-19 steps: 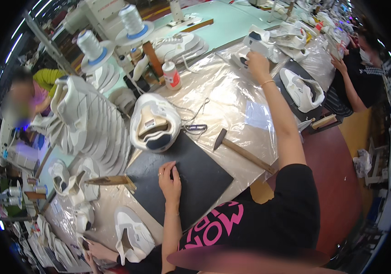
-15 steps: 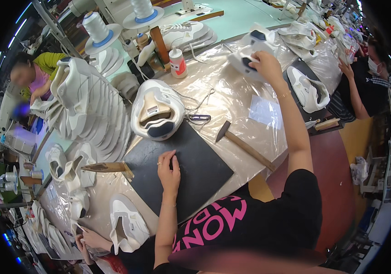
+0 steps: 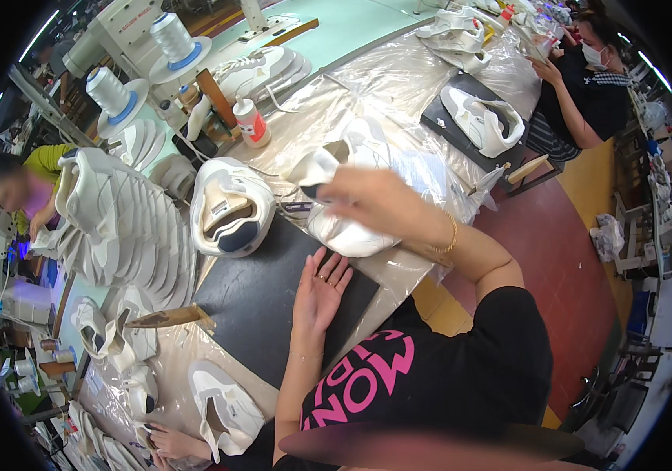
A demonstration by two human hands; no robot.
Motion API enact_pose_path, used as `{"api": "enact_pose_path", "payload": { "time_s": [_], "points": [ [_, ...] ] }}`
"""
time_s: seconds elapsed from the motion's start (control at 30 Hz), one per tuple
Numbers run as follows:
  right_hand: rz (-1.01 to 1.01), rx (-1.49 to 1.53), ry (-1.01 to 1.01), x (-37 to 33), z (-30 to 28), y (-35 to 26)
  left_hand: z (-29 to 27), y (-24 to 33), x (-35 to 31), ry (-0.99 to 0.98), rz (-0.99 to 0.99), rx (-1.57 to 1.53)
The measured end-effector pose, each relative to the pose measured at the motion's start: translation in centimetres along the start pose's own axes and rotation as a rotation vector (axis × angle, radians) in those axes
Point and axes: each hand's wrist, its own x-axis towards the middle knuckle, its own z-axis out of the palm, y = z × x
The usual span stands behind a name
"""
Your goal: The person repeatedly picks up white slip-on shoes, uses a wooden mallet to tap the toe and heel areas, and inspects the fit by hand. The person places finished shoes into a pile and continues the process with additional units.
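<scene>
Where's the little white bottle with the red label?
In the head view, the bottle stands in the upper part, left of centre, just right of the brown post and beyond the white shoe with the dark heel patch.

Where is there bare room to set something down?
The black mat is bare between the shoe at its far end and the left hand. The plastic sheet is mostly bare between the bottle and the second mat. Crowded: the shoe stack on the left, and the black mat's right edge, where the right hand holds shoes.
</scene>
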Motion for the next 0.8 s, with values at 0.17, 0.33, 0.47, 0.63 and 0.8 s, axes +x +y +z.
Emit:
{"api": "enact_pose_path", "payload": {
  "time_s": [0.17, 0.33, 0.47, 0.63, 0.8],
  "points": [
    [0.043, -0.130, 0.222, 3.9, -2.6, 4.2, 0.2, 0.0, 0.4, 0.056, -0.018, -0.014],
    [0.000, -0.275, 0.091, 5.5, 0.2, 5.8, 0.9, -0.6, 0.3, 0.050, -0.013, 0.060],
    [0.238, -0.307, -0.061, 7.4, 0.9, 7.7, 1.4, -1.4, 0.0, 0.029, 0.042, 0.101],
    [0.209, -0.222, 0.017, 8.8, -2.8, 10.0, 1.6, -1.8, 0.2, 0.085, 0.057, 0.019],
    [0.179, -0.376, 0.272, 12.1, -10.1, 9.8, 2.0, -1.1, 1.1, 0.067, 0.009, 0.024]
  ]
}}
